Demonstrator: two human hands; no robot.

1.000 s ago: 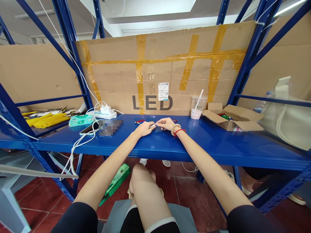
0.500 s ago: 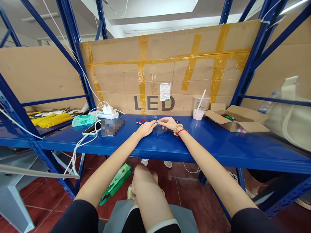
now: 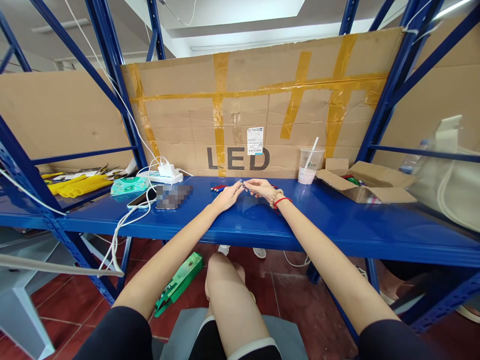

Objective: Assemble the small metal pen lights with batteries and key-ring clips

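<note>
Both hands meet fingertip to fingertip over the blue shelf (image 3: 330, 225), a little in front of the cardboard. My left hand (image 3: 228, 196) is closed in a pinch, its fingers pointing right. Facing it, my right hand (image 3: 260, 187) pinches too, with a beaded bracelet and a red cord at the wrist. A tiny dark and shiny piece shows between the fingertips, too small to name. Several red and blue pens (image 3: 218, 188) lie just behind my left hand. Part of another thin red item is visible behind my right hand, mostly covered by it.
A plastic cup with a straw (image 3: 307, 172) and an open cardboard box (image 3: 369, 187) stand to the right. On the left are a phone (image 3: 140, 200), white cables, a power strip (image 3: 167, 174) and a teal packet (image 3: 129, 186). The cardboard panel (image 3: 180, 120) closes the back.
The hands have risen very slightly and the fingertips have shifted a little; they stay together. Nothing else on the shelf has moved.
</note>
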